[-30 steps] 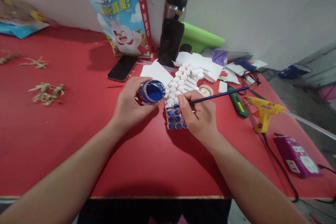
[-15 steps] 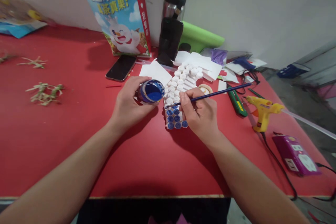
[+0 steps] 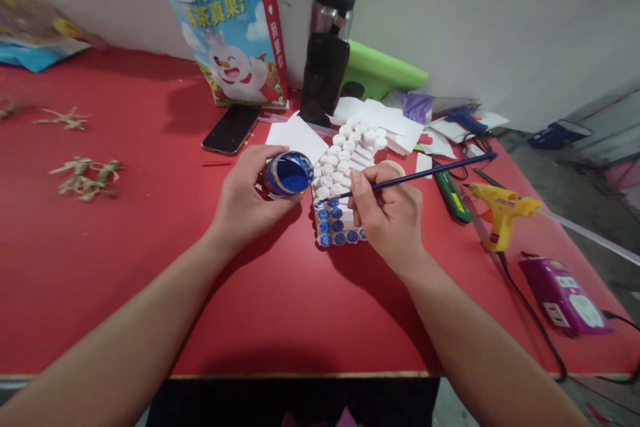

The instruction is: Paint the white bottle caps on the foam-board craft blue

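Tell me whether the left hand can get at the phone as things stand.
Probably not to pick it up: the phone lies uncovered just beyond the left hand, but that hand is holding the jar of blue paint.

phone (image 3: 231, 129), glue gun (image 3: 504, 208), perhaps knotted straw (image 3: 101, 178)

bare forearms (image 3: 155, 320), dark clothing (image 3: 225, 403), purplish patches (image 3: 345, 419)

Red tabletop (image 3: 280, 320) carries smartphone (image 3: 231, 129) left of white-and-blue paper-roll piece (image 3: 328, 171), green utility knife (image 3: 453, 195) and yellow hot-glue gun (image 3: 505, 207) to its right, purple socket box (image 3: 565, 297) near right edge, straw bits (image 3: 89, 180) at left, printed bag (image 3: 235, 33) standing at back.
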Demonstrator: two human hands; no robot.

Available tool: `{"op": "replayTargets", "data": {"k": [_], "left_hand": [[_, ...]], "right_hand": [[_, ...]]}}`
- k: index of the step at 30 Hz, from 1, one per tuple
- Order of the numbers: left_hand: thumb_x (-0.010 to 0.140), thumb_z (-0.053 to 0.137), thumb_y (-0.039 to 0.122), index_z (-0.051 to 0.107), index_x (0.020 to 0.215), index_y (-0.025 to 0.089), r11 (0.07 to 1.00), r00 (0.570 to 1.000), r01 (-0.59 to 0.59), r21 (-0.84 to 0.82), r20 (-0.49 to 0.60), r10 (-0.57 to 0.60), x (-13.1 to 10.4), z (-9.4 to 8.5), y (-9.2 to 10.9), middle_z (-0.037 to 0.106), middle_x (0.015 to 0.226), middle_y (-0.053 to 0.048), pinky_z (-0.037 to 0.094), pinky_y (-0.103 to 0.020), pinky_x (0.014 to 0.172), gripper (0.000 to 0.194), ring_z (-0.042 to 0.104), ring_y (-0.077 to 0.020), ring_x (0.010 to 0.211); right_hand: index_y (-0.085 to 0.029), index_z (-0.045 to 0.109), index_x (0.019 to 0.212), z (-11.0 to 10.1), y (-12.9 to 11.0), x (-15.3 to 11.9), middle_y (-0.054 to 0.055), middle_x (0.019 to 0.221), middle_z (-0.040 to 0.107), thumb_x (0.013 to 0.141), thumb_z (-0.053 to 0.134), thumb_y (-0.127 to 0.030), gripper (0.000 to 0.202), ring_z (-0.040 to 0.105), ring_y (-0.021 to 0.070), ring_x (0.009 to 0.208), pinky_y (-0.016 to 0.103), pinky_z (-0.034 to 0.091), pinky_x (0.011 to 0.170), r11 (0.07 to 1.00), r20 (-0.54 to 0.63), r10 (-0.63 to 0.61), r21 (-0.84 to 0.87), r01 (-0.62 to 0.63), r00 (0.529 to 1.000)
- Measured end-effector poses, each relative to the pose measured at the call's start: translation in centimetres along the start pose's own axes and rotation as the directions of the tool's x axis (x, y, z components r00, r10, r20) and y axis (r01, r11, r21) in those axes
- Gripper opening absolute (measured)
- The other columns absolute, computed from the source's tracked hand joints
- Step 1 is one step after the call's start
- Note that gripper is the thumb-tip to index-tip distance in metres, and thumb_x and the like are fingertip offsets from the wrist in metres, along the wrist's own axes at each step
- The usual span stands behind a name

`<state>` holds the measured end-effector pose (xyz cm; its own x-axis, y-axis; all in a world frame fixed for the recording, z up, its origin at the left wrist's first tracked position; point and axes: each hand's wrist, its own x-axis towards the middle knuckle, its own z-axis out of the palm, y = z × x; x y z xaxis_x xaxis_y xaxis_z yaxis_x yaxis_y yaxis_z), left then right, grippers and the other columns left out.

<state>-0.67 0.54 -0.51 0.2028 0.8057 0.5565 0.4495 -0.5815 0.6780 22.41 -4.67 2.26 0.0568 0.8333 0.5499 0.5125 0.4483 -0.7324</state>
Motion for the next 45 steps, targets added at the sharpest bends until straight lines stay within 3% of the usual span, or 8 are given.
{"op": "replayTargets", "data": {"k": [11,30,36,45], "left_hand": [[0.081,0.091,0.022,0.071,0.133,0.027,1.0,1.0,-0.012,-0.022,-0.012,0.012,-0.02,0.07,0.11,0.075,0.137,-0.01,0.06,-0.053,0.115,0.056,0.073,-0.0337,0.128],[0.083,0.09,0.026,0.071,0.131,0.026,0.999,0.999,-0.037,-0.008,-0.008,0.037,0.17,0.04,0.36,0.076,0.134,-0.009,0.061,-0.05,0.112,0.052,0.074,-0.0326,0.125],[0.083,0.091,0.026,0.071,0.132,0.026,0.999,0.999,-0.033,-0.01,-0.008,0.033,0.11,0.08,0.31,0.076,0.135,-0.01,0.06,-0.051,0.114,0.053,0.073,-0.033,0.126],[0.083,0.091,0.03,0.07,0.133,0.028,1.0,1.0,0.006,0.003,0.002,-0.006,0.12,-0.03,0.42,0.076,0.136,-0.008,0.061,-0.052,0.113,0.054,0.073,-0.0324,0.126]], "right_hand": [[-0.025,0.055,0.079,0.25,-0.34,-0.15,-0.006,0.058,0.056,0.11,0.061,-0.03,0.032,0.052,0.0105,0.053,0.029,0.04,0.058,1.0,0.043,-0.022,0.0,0.022,0.999],[-0.024,0.055,0.077,0.12,-0.53,0.02,-0.006,0.057,0.058,0.109,0.061,-0.03,0.033,0.051,0.0088,0.049,0.028,0.037,0.054,0.996,0.079,-0.041,-0.07,0.047,0.996],[-0.025,0.054,0.078,-0.24,-0.66,0.15,-0.006,0.057,0.056,0.11,0.06,-0.034,0.034,0.051,0.0101,0.05,0.029,0.04,0.055,0.999,0.048,-0.015,-0.039,0.016,0.999],[-0.025,0.056,0.081,0.42,-0.62,-0.27,-0.005,0.059,0.062,0.109,0.06,-0.037,0.031,0.053,0.01,0.05,0.029,0.038,0.054,0.997,0.125,0.038,-0.066,-0.029,0.991]]}}
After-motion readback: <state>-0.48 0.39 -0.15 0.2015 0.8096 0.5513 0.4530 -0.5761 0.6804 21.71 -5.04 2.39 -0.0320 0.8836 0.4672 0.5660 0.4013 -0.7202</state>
